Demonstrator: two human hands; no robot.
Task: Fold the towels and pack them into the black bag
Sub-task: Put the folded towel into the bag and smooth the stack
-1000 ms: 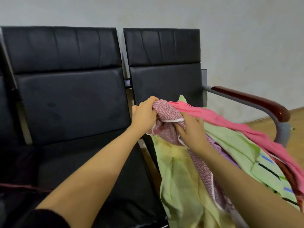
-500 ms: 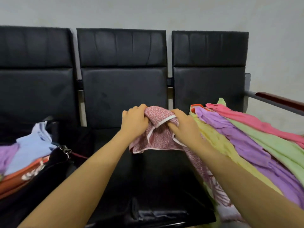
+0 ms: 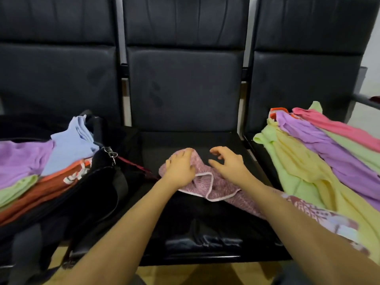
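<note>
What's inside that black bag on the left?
Folded towels fill the black bag: a purple towel, light blue, orange, a rust-red one and green. Anything beneath them is covered.

Looks to me like a waiting room or office lobby, not a home. I see a row of three linked black padded seats (image 3: 185, 89) running 9 to 3 o'clock, joined on one frame, with a metal armrest (image 3: 366, 99) at 2 o'clock. Plain pale wall (image 3: 373, 27) behind at 1 o'clock, wood-tone floor (image 3: 205, 273) at 6 o'clock. Seats are used as a worktop: towels (image 3: 308, 161) piled at 3 o'clock, a black bag (image 3: 98, 188) at 9 o'clock.
</note>
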